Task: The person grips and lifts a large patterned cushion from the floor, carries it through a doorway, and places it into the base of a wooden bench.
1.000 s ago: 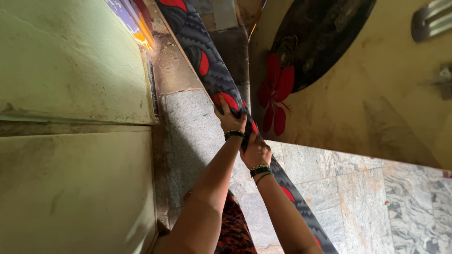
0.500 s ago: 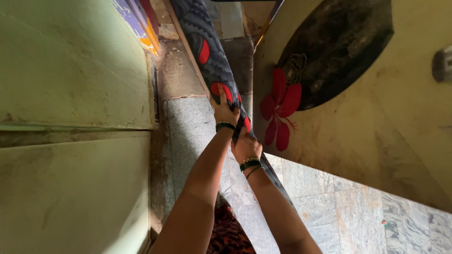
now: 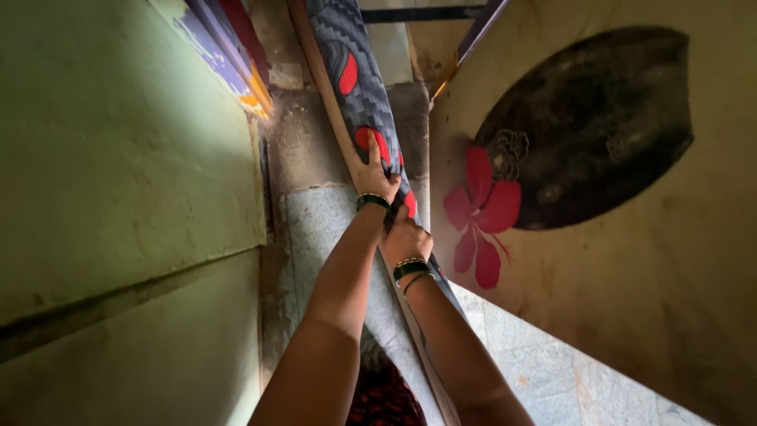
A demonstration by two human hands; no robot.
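Rolled mat (image 3: pixel 359 87): dark grey, fine zigzag weave pattern, red oval blotches outlined in black; pale tan edge along one side. Left wall (image 3: pixel 118 158): faded green, scuffed. Right-hand surface (image 3: pixel 631 276): mustard yellow, bearing a large black oval patch (image 3: pixel 591 126) and a painted red flower (image 3: pixel 481 209). Floor (image 3: pixel 323 229): speckled grey stone slabs. Bangles (image 3: pixel 410 268): dark green with gold. Garment (image 3: pixel 378 394): black with red print. Upper strip (image 3: pixel 217 51): purple, blue, orange.
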